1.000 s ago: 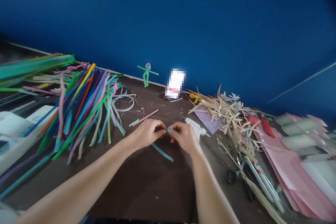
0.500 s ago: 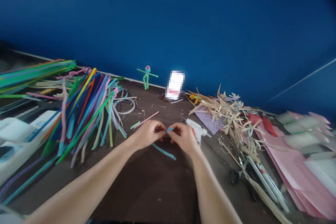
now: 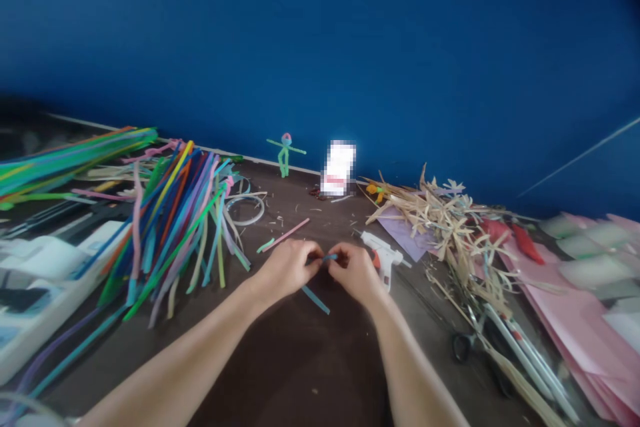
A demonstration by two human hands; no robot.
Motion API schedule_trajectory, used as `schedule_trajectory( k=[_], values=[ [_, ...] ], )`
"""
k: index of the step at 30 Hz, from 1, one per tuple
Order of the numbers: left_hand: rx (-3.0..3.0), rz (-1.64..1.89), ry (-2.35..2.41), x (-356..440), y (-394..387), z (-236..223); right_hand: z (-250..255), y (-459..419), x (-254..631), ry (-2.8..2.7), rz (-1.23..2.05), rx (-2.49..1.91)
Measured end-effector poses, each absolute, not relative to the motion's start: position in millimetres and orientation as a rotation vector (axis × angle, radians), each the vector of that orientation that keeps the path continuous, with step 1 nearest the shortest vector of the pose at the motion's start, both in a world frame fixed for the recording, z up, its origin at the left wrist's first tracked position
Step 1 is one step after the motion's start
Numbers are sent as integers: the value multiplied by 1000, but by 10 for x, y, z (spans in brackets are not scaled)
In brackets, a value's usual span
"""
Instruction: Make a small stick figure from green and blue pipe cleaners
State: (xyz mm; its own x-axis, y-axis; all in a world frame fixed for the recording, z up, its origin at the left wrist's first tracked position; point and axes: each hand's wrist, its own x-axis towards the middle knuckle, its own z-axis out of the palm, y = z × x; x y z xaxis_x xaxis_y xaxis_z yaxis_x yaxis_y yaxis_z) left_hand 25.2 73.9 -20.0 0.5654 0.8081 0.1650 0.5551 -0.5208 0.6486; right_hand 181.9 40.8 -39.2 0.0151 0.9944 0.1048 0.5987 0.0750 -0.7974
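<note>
Blue strip (image 3: 315,299) was pinched by the curled fingers (image 3: 314,260) of the left hand (image 3: 287,271) and right hand (image 3: 356,273), held over the dark table (image 3: 300,373), one end dangling. Glue gun (image 3: 383,255) was lying just beside the right hand, pipe cleaners (image 3: 176,227) heaped off to the left.

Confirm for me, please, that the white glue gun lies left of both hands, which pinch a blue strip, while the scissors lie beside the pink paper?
The side is wrong: the head view shows the white glue gun to the right of both hands. The rest holds: the left hand and right hand pinch the blue strip, and the scissors lie beside the pink paper.
</note>
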Motion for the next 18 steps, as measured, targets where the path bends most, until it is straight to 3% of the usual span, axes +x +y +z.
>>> schedule_trajectory(
  k=[18],
  values=[
    [2040,658,1035,237,794,-211,-296,380,1768,-1734,574,-1565]
  ],
)
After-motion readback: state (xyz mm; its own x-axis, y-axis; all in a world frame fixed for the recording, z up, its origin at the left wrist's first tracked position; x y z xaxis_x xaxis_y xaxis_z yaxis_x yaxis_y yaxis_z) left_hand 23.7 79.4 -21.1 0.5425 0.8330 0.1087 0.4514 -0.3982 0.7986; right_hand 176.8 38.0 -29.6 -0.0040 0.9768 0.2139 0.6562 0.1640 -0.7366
